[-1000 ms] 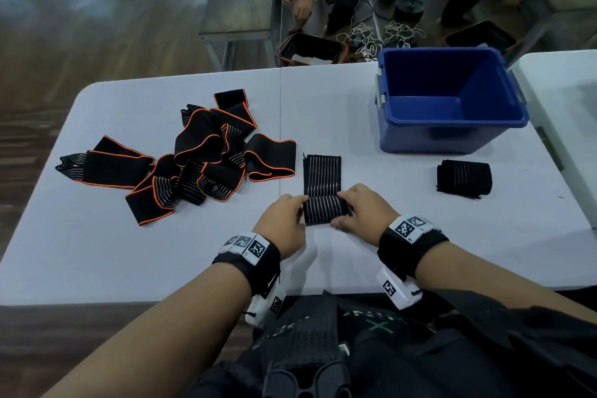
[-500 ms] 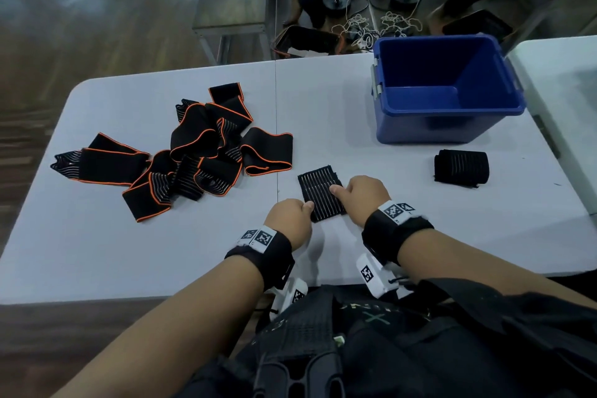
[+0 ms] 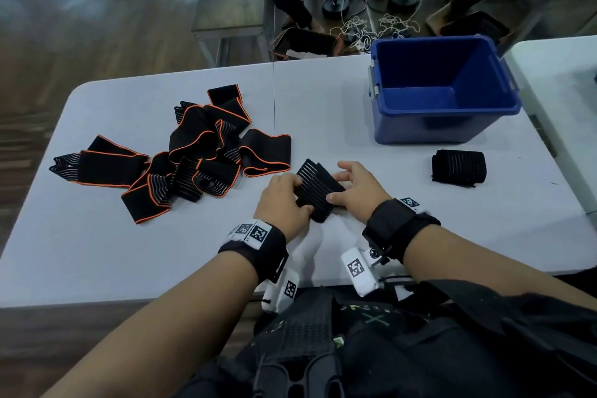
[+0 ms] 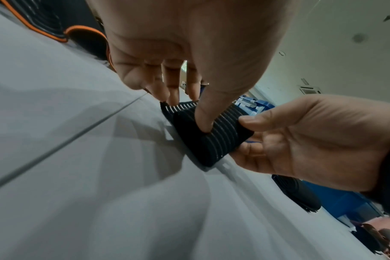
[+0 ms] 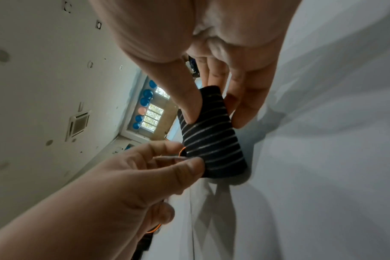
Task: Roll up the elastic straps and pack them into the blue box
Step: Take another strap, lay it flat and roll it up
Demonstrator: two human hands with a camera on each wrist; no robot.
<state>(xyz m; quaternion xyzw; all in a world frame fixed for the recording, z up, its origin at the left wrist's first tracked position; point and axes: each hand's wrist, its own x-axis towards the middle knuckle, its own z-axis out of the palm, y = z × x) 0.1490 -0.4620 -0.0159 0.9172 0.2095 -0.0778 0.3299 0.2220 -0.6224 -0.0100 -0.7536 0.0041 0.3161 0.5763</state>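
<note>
We grip half-rolled strap [image 3: 318,191] at frame centre, low on surface [image 3: 97,252]: left hand [image 3: 284,200] pinching its left edge, right hand [image 3: 358,191] clamped on right edge. Blue box [image 3: 442,129] upper right; finished roll [image 3: 458,168] just below it; loose straps [image 3: 181,165] piled left.

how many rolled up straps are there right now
2. One finished roll lies on the table in front of the blue box. One nearly rolled strap is gripped between the left hand and right hand. The box looks empty.
</note>
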